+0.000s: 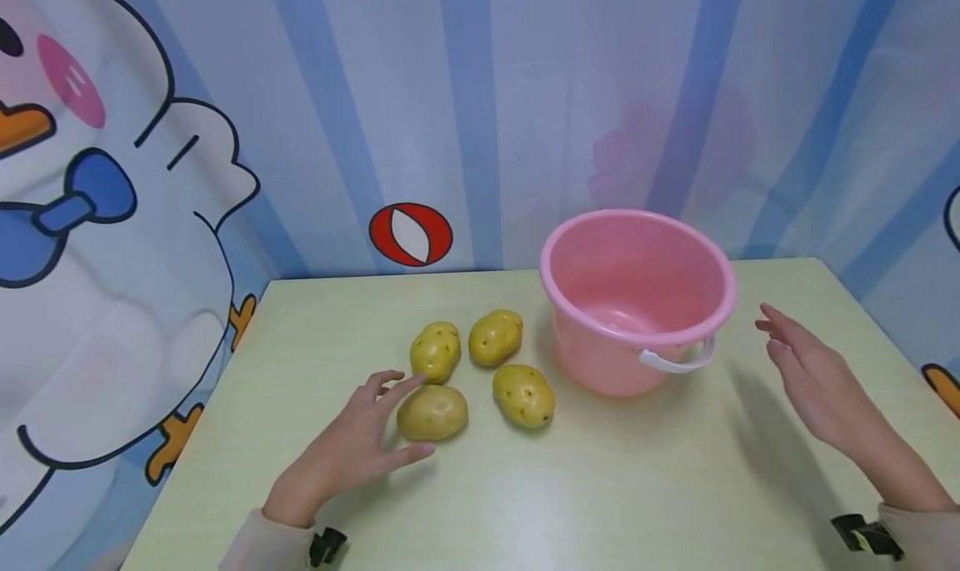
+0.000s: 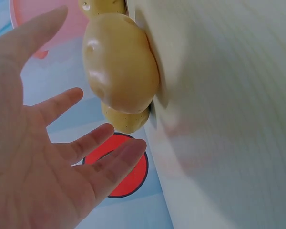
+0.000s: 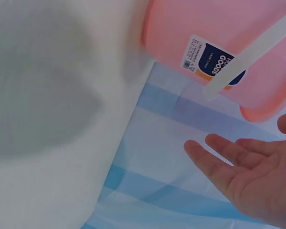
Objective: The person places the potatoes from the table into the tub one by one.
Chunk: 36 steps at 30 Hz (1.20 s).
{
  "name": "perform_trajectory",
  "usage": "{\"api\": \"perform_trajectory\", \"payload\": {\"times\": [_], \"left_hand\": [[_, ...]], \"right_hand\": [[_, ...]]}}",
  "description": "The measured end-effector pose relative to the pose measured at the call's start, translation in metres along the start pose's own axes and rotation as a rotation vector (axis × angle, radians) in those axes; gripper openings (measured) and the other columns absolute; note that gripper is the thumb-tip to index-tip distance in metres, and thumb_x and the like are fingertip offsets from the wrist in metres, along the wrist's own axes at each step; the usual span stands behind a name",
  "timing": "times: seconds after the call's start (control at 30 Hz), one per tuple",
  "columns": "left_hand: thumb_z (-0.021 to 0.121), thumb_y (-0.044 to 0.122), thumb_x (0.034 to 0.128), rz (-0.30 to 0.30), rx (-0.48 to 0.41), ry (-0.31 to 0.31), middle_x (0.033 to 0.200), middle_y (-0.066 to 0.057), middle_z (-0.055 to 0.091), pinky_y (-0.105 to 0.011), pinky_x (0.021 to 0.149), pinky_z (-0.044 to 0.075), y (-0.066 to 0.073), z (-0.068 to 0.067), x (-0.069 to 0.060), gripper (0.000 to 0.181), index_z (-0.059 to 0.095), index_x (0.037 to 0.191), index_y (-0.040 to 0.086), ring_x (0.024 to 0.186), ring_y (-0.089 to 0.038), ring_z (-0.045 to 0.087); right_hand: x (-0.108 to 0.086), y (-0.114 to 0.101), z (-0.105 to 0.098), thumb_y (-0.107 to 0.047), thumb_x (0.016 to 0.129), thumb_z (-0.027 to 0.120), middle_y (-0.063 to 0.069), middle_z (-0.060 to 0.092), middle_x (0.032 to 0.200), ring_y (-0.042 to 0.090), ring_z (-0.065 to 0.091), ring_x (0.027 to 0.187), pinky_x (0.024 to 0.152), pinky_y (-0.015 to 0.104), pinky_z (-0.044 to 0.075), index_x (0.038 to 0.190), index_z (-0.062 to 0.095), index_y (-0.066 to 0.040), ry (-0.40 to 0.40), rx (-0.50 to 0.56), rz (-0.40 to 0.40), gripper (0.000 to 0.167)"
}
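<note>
Thumb and fingers spread, my left hand [image 1: 352, 448] hovers at the left side of the nearest potato [image 1: 432, 413]. In the left wrist view a gap separates the palm from this potato [image 2: 119, 62]. Close around it lie a back-left potato [image 1: 436, 352], a back-right potato [image 1: 496, 338] and a right-hand potato [image 1: 524, 397]. A pink bucket [image 1: 600, 358] stands upright to their right, its inside bare, its white handle [image 1: 678, 364] hanging at the front. My right hand [image 1: 817, 388] is held in the air right of the bucket, fingers extended, touching nothing.
The pale table [image 1: 615, 488] ends at the back against a blue striped curtain [image 1: 525, 121] with a printed red ball [image 1: 390, 233]. A large printed cartoon duck [image 1: 127, 321] covers the left side. A label [image 3: 212, 62] shows on the bucket in the right wrist view.
</note>
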<state>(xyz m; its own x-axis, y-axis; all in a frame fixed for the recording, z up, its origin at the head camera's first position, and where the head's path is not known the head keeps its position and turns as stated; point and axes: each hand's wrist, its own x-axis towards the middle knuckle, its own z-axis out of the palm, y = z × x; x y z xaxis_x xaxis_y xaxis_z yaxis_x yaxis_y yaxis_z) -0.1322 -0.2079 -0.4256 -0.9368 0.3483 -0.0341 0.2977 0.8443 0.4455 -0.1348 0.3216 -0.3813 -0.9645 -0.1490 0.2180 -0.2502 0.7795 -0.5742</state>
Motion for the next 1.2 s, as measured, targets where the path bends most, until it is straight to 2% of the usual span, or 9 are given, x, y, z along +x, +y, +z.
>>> {"api": "perform_trajectory", "payload": {"times": [0.1, 0.2, 0.3, 0.37, 0.53, 0.77, 1.0, 1.1, 1.2], "left_hand": [[0.073, 0.063, 0.081, 0.003, -0.014, -0.006, 0.151, -0.01, 0.035, -0.058, 0.096, 0.047, 0.001, 0.001, 0.001, 0.086, 0.04, 0.153, 0.029, 0.13, -0.033, 0.045], [0.074, 0.061, 0.081, 0.006, -0.023, -0.012, 0.149, -0.011, 0.036, -0.057, 0.097, 0.047, 0.002, 0.002, 0.001, 0.086, 0.04, 0.153, 0.028, 0.129, -0.033, 0.045], [0.075, 0.06, 0.0807, 0.006, -0.018, -0.015, 0.147, -0.01, 0.039, -0.056, 0.098, 0.047, 0.002, 0.003, 0.001, 0.086, 0.041, 0.153, 0.028, 0.127, -0.031, 0.047], [0.076, 0.059, 0.0806, 0.005, -0.014, -0.016, 0.146, -0.01, 0.04, -0.055, 0.098, 0.046, 0.003, 0.004, 0.002, 0.085, 0.041, 0.152, 0.028, 0.127, -0.031, 0.047], [0.077, 0.057, 0.0803, 0.007, -0.017, -0.018, 0.144, -0.009, 0.042, -0.054, 0.099, 0.046, 0.005, 0.004, 0.005, 0.084, 0.043, 0.151, 0.028, 0.125, -0.029, 0.048], [0.079, 0.053, 0.0811, 0.035, -0.018, -0.015, 0.14, -0.007, 0.046, -0.051, 0.101, 0.045, 0.007, 0.006, 0.006, 0.081, 0.046, 0.149, 0.023, 0.124, -0.027, 0.048], [0.081, 0.048, 0.081, 0.042, -0.029, -0.024, 0.14, -0.006, 0.046, -0.05, 0.102, 0.044, 0.008, 0.007, 0.009, 0.079, 0.047, 0.148, 0.023, 0.125, -0.026, 0.048], [0.082, 0.043, 0.0816, 0.069, -0.027, -0.016, 0.14, -0.007, 0.046, -0.048, 0.103, 0.044, 0.009, 0.008, 0.011, 0.077, 0.048, 0.147, 0.021, 0.125, -0.026, 0.049], [0.083, 0.038, 0.0825, 0.105, -0.023, -0.004, 0.139, -0.009, 0.047, -0.048, 0.102, 0.045, 0.009, 0.008, 0.013, 0.075, 0.048, 0.147, 0.018, 0.124, -0.027, 0.05]], "right_hand": [[0.007, -0.005, -0.002, -0.021, 0.11, 0.032, 0.035, 0.049, 0.136, 0.052, 0.061, 0.103, 0.08, 0.036, 0.054, 0.154, 0.026, 0.005, 0.066, -0.002, -0.016, 0.051], [0.015, -0.01, -0.004, -0.023, 0.11, 0.035, 0.034, 0.054, 0.13, 0.021, 0.071, 0.091, 0.069, 0.008, 0.047, 0.151, 0.032, 0.006, 0.107, 0.037, -0.025, 0.05], [0.024, -0.014, -0.004, -0.025, 0.11, 0.035, 0.033, 0.056, 0.126, -0.012, 0.059, 0.086, 0.068, 0.003, 0.043, 0.15, 0.036, 0.006, 0.131, 0.089, -0.028, 0.05], [0.031, -0.016, -0.004, -0.025, 0.11, 0.035, 0.032, 0.056, 0.124, -0.022, 0.05, 0.084, 0.067, 0.004, 0.045, 0.149, 0.037, 0.007, 0.142, 0.124, -0.031, 0.05], [0.045, -0.019, -0.005, -0.026, 0.11, 0.033, 0.033, 0.056, 0.122, -0.018, 0.053, 0.083, 0.063, 0.008, 0.049, 0.147, 0.036, 0.01, 0.15, 0.19, -0.027, 0.052], [0.059, -0.026, -0.006, -0.027, 0.11, 0.035, 0.025, 0.056, 0.119, -0.01, 0.057, 0.082, 0.062, 0.014, 0.053, 0.149, 0.034, 0.008, 0.136, 0.254, -0.016, 0.053], [0.073, -0.035, -0.01, -0.041, 0.108, 0.033, 0.024, 0.056, 0.119, -0.002, 0.056, 0.079, 0.064, 0.014, 0.05, 0.152, 0.035, 0.002, 0.121, 0.252, 0.097, 0.062], [0.079, -0.039, -0.01, -0.043, 0.108, 0.033, 0.025, 0.054, 0.124, -0.001, 0.055, 0.079, 0.062, 0.017, 0.051, 0.15, 0.037, 0.004, 0.116, 0.285, 0.12, 0.064], [0.084, -0.042, -0.01, -0.042, 0.108, 0.033, 0.024, 0.055, 0.12, 0.002, 0.057, 0.074, 0.059, 0.02, 0.053, 0.149, 0.038, 0.006, 0.111, 0.31, 0.141, 0.064]]}}
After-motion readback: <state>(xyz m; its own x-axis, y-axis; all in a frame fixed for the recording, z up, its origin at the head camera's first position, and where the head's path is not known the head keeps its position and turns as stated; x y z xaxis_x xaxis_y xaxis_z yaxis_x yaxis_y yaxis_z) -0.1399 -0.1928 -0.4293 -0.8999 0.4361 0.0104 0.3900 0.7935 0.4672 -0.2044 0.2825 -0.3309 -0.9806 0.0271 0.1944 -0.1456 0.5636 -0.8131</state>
